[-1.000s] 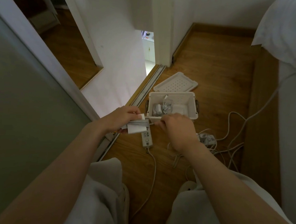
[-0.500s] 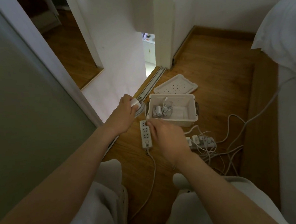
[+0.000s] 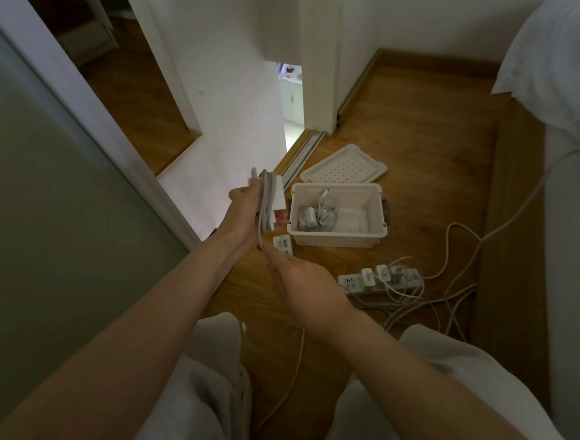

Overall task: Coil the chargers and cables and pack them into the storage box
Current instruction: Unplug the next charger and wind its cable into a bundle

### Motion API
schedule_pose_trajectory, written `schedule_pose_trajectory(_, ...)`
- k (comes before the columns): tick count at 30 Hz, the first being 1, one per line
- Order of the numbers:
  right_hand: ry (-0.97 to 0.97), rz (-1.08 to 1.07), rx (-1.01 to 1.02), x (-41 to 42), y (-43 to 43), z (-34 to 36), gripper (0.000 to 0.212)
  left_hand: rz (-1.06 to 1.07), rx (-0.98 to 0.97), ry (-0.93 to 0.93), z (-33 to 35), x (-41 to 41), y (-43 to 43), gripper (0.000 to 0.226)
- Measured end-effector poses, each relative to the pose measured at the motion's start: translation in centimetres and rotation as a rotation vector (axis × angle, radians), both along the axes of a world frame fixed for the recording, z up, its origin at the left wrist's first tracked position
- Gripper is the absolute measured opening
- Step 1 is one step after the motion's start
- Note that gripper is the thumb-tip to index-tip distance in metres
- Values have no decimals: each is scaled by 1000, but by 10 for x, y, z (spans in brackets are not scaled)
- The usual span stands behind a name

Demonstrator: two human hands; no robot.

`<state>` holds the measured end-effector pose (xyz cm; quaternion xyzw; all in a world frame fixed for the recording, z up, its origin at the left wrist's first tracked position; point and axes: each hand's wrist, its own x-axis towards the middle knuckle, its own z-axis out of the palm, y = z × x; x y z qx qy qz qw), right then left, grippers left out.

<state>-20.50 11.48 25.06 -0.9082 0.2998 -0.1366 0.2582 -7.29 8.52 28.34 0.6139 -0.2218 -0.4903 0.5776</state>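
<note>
Charger brick [image 3: 272, 198], white, with its grey cable wound lengthwise round it, is held up off the floor just left of the storage box [image 3: 336, 239], beside the box's left wall and not inside it. The left hand [image 3: 242, 216] grips it from the side away from the box. The forearm is stretched forward, the wrist is bent upward, and the fingertips curl round the brick's lower end nearest the box. One loose strand [image 3: 259, 231] of the cable hangs from the brick toward the box's near-left corner, where it meets the right hand's forefinger. The right hand [image 3: 299, 284] lies on the person's side of the box, back up, with its fingers reaching forward and left along the strand. Whether thumb and forefinger pinch the strand or only touch it cannot be told. In the left half of the box lies a small coiled charger [image 3: 311, 216] with thin white leads. The perforated lid [image 3: 343, 167] lies just beyond the box's far wall. A power strip [image 3: 282, 244] shows at the box's near-left corner, partly hidden by the right fingers. A second strip [image 3: 353, 283], carrying several plugged adapters, lies off the box's near-right corner among tangled white cables [image 3: 448, 296].
</note>
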Motion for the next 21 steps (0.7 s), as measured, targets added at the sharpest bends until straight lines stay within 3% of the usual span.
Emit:
schedule_pose_trajectory(5, 0, -4, 23, -1, -4, -6, 58, -81, -110, 499, 11, 3, 7, 40)
schedule_pose_trajectory(7, 31, -5, 12, -2, -10, -8, 54, -119, -135, 508, 11, 5, 7, 43)
schedule_pose_trajectory(13, 176, -71, -95, -14, -24, -7, 29, -251, -90, 137, 13, 6, 9, 35)
schedule_pose_trajectory(17, 325, -114, -68, -18, -30, -8, 35, -473, 47, -323, 11, 12, 15, 39)
schedule_pose_trajectory(21, 333, -187, -82, -22, -35, -4, 34, -635, 97, -607, 1, 20, 20, 31)
